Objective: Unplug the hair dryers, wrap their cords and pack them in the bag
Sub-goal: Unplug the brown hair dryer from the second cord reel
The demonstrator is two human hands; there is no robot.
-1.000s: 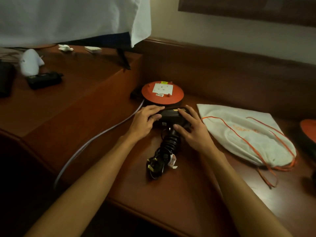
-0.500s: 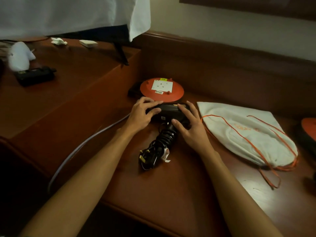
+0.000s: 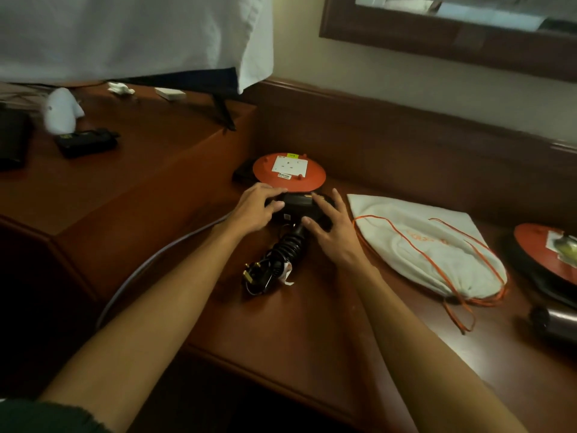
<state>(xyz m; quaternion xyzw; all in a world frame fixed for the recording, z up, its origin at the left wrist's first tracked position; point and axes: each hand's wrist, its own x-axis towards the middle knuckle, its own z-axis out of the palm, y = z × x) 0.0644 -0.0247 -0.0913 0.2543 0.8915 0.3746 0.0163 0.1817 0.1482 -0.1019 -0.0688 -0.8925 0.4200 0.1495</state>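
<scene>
Dryer (image 3: 299, 206) is where your head view centres: a black body lying on the brown desk (image 3: 312, 332), just below the orange reel (image 3: 288, 170) in the middle of the frame. Its handle runs down and left from the body, with the cord (image 3: 288, 248) wound tightly around it, and the plug (image 3: 255, 274) with a white tag lies loose on the desk at the lower end.

Your left hand (image 3: 253, 208) rests on the left end of the body, fingers bent and slightly spread, tips on the casing. Your right hand (image 3: 332, 234) lies over the right end, fingers splayed apart and extended, thumb near where the handle meets the body. Neither hand is clenched around the dryer; both press or rest on it, and you cannot tell how firm the contact is.

To the right of centre, the white bag (image 3: 418, 245) lies flat on the desk, close beside your right hand, its orange drawstring (image 3: 459, 307) trailing toward the lower right. A second orange reel (image 3: 546, 251) sits at the right edge, and a dark cylindrical object (image 3: 555, 323) shows below it.

A grey cable (image 3: 150, 270) curves from near your left wrist down toward the lower left. On the raised surface in the upper left sit a white object (image 3: 61, 109) and a black box (image 3: 86, 142), under a hanging white cloth (image 3: 125, 35).
</scene>
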